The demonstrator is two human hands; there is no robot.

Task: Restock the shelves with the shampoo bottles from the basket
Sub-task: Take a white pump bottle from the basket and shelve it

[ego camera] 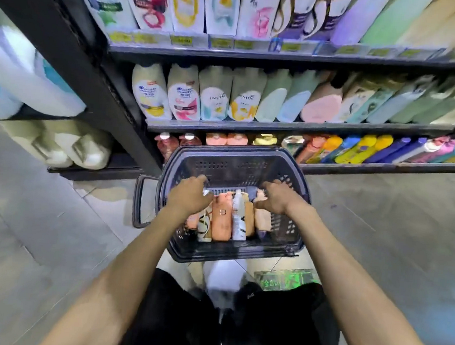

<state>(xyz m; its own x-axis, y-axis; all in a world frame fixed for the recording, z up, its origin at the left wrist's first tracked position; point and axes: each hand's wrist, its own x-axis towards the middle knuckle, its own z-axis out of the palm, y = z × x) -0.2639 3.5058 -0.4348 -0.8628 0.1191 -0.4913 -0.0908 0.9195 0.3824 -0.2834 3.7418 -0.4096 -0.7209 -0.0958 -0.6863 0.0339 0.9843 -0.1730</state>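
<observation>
A dark plastic basket hangs in front of me above the floor. Both hands grip its grey carrying handle: my left hand at the handle's left end, my right hand at its right end. Several shampoo bottles lie in the basket under the handle, among them an orange bottle and a white bottle. Ahead stand shelves full of shampoo bottles; the bottom shelf holds smaller coloured bottles.
A second basket handle hangs down at the basket's left side. A dark shelf upright runs down the left, with large white packs beyond it. Grey floor tiles lie left and right. My dark trousers and shoes are below the basket.
</observation>
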